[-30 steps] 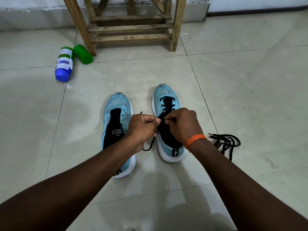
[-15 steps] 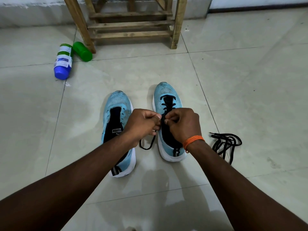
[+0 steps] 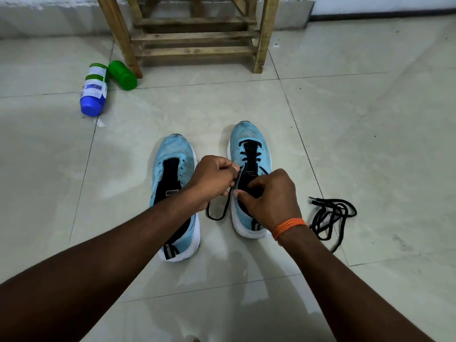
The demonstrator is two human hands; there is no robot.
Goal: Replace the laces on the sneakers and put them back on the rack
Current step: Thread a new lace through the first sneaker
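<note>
Relacing right sneaker [image 3: 249,144], approx. halfway.
Left hand [image 3: 212,180] pinching lace [image 3: 225,209], right hand [image 3: 270,197] gripping its upper; next eyelet's waiting just beyond grip.

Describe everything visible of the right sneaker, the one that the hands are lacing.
The right sneaker is light blue knit with a white sole and black tongue. It stands upright on the tiled floor, toe pointing away, beside the left sneaker. A black lace crosses its front eyelets only, and a loose loop hangs at its left side. The left hand pinches that lace. The right hand curls over the tongue, seemingly holding the other end.
</note>
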